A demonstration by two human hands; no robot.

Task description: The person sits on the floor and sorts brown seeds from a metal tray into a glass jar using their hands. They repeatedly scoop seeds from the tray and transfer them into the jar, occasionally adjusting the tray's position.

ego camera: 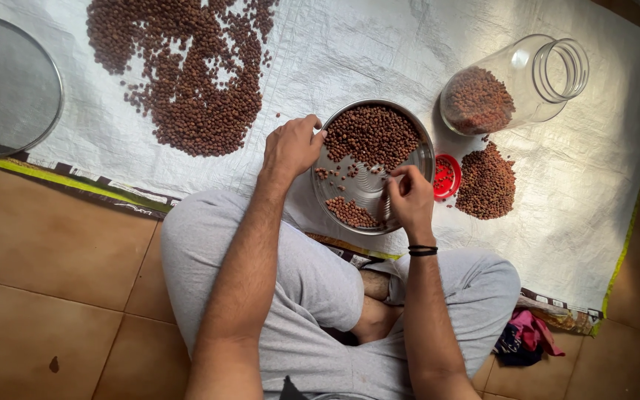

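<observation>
Seated on the floor, a person is sorting brown chickpeas [372,133]: left hand [290,146] curled, gripping the steel plate [424,152] at nine o'clock; right hand [409,196] pinching grains at five o'clock.

The person is wearing light grey trousers [298,289] creasing at the knees, a thin black band [423,251] is circling the right wrist, and both forearms and the left hand [290,146] and right hand [411,196] are showing bare, sleeveless.
</observation>
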